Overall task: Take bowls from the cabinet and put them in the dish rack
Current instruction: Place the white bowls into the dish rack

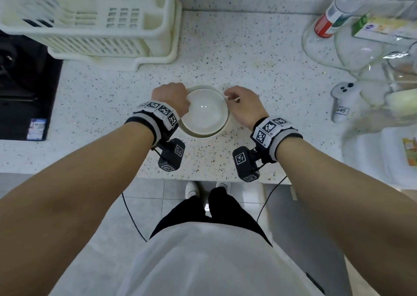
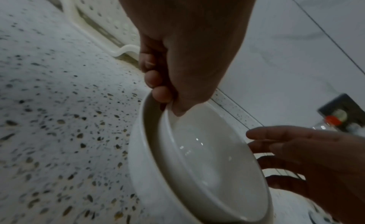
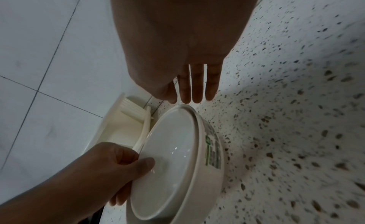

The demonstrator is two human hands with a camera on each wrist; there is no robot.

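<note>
On the speckled desk (image 1: 225,54), two white bowls sit nested: inner bowl (image 1: 204,112) inside outer bowl (image 3: 209,169). Left hand (image 1: 170,97) pinches the inner rim, thumb inside. Right hand (image 1: 242,106) hovers beside them, fingers (image 3: 197,86) extended, holding nothing. One dish rack (image 1: 90,18) stands behind

The dish rack (image 1: 90,18) at eleven o'clock is cut off by the frame's top edge; glassware (image 1: 361,47) at two o'clock is blurred.

Bare forearms; grey-and-black wristbands (image 1: 155,117) with square black-white markers, black camera boxes (image 1: 170,154), thin cables; white shirt (image 1: 203,262), black trousers, white shoes.
</note>
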